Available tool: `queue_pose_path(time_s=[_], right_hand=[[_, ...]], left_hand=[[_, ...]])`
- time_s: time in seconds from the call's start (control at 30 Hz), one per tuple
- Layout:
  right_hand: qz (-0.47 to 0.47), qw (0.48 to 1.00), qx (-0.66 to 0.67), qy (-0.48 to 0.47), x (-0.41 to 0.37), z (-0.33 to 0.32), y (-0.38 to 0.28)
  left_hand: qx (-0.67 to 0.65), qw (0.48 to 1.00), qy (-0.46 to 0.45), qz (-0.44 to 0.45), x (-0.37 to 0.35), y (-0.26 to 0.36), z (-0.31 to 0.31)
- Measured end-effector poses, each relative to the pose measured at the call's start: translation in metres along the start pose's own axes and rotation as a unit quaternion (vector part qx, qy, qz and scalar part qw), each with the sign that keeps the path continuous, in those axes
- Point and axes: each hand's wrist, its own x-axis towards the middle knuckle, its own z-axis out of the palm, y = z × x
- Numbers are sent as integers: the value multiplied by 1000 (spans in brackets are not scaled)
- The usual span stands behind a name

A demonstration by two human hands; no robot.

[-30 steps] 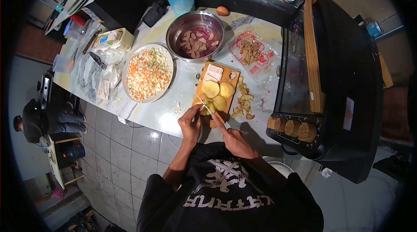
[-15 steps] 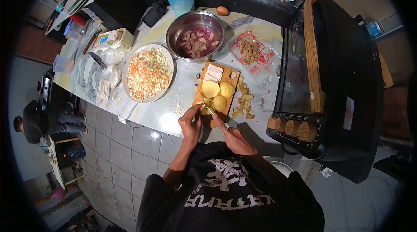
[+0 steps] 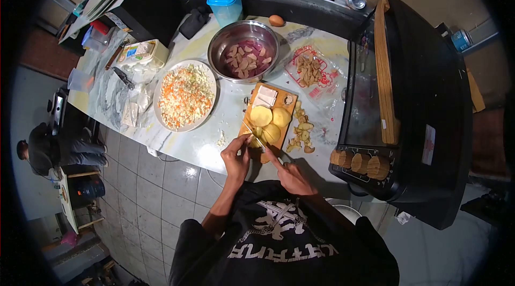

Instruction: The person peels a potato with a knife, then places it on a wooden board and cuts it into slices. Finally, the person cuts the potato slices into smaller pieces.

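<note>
My right hand [image 3: 292, 176] is closed around the handle of a knife [image 3: 260, 142], whose blade points away to the left over the wooden cutting board [image 3: 262, 159]. Beside it, my left hand [image 3: 236, 156] pinches a piece of yellow potato [image 3: 254, 143] against the board, its fingertips close to the blade. Fingers and knife partly cover that piece. Farther up the board lie peeled potatoes [image 3: 261, 116] and a block of pale slices [image 3: 265, 96]. Potato peelings [image 3: 303, 126] are scattered on the table just right of the board.
Behind the board stands a steel bowl [image 3: 213, 66] with pale slices and purplish pieces. A plate [image 3: 159, 113] of chopped vegetables sits left, a plastic bag [image 3: 328, 75] with brown pieces right. A black oven [image 3: 429, 104] bounds the right side. Another person [image 3: 45, 149] stands far left.
The view has shifted slightly, so the table sits a little lower. Both hands stay at the potato piece, and the knife has moved only slightly.
</note>
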Motion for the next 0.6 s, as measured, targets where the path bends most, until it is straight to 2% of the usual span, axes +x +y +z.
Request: queue_pose_path(time_s=[0.07, 0.13, 0.3, 0.6], right_hand=[[-16, 1000, -2, 16, 1, -3, -1], [45, 997, 39, -55, 1, -6, -2], [47, 997, 27, -62, 1, -7, -2], [37, 998, 33, -42, 2, -9, -7]], left_hand=[[-16, 1000, -2, -6, 0, -3, 2], [-12, 1000, 0, -1, 0, -3, 2], [8, 1000, 11, 23, 1, -4, 1], [-78, 987, 53, -131, 11, 0, -8]])
